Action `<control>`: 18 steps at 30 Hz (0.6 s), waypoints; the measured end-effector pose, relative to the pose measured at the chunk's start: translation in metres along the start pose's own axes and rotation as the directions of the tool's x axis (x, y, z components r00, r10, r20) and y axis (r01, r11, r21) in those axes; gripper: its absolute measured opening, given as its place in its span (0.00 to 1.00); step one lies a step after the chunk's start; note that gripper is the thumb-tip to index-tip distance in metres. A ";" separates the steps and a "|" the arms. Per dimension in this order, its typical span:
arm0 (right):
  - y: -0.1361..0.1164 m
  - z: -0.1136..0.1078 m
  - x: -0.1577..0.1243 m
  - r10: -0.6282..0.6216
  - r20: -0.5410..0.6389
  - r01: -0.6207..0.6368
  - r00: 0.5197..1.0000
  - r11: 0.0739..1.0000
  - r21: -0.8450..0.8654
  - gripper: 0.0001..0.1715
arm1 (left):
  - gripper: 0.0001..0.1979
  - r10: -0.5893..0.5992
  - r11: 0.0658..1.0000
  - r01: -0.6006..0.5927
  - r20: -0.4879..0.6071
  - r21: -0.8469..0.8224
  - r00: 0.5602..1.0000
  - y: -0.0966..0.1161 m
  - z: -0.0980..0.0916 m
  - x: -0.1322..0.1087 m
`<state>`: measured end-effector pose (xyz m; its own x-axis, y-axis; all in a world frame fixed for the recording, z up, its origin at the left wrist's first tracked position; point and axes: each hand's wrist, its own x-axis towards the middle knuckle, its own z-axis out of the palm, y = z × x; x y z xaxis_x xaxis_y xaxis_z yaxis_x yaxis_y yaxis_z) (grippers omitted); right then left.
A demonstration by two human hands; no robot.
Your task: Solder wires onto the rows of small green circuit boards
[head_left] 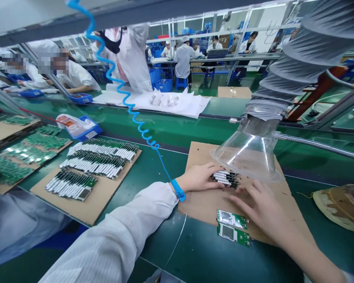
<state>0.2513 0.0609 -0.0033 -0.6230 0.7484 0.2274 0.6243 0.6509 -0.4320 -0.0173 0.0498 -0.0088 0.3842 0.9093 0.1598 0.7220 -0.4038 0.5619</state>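
A short row of circuit boards [223, 177] with white parts stands packed together on a cardboard sheet [194, 204]. My left hand [199, 179], wearing a blue wrist strap, grips the left end of this row between thumb and fingers. Close to the row's right end is my right hand [262, 204], its thumb and fingers apart and slightly blurred; I see nothing held in it. Two green circuit boards with small screens, an upper one [233, 219] and a lower one [234, 234], lie flat just left of the right hand, partly over the cardboard's near edge.
A clear extraction hood [247, 145] on a grey hose hangs over the cardboard. Left, more boards [94, 159] stand in rows on another cardboard sheet, near a blue bin [90, 131]. A coiled blue cord [126, 100] runs to my wrist. A yellowish round object [342, 206] sits right.
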 end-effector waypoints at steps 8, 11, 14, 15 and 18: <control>-0.015 -0.004 -0.015 -0.029 0.262 0.009 0.965 0.997 0.077 0.22 | 0.32 -0.020 1.000 0.020 0.006 0.001 1.000 0.004 -0.002 -0.001; -0.006 0.003 0.015 0.018 0.101 -0.025 0.995 0.997 0.069 0.25 | 0.30 -0.022 1.000 0.022 0.010 0.001 1.000 0.005 -0.003 -0.002; 0.002 0.002 0.018 0.060 -0.081 -0.058 0.995 0.998 0.028 0.30 | 0.38 0.008 0.999 -0.008 0.015 0.032 1.000 0.004 -0.001 -0.004; 0.002 0.000 0.010 0.058 -0.092 -0.056 0.994 0.998 0.025 0.29 | 0.40 0.018 0.999 -0.019 0.010 0.047 1.000 0.004 0.000 -0.004; -0.007 -0.005 -0.031 -0.022 0.034 0.022 0.999 1.000 0.019 0.21 | 0.38 0.020 0.996 -0.020 -0.003 0.086 1.000 0.004 0.005 -0.003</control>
<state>0.2684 0.0337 -0.0026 -0.6526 0.7289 0.2070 0.6016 0.6645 -0.4434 -0.0131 0.0449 -0.0113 0.3974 0.9011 0.1733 0.7608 -0.4292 0.4868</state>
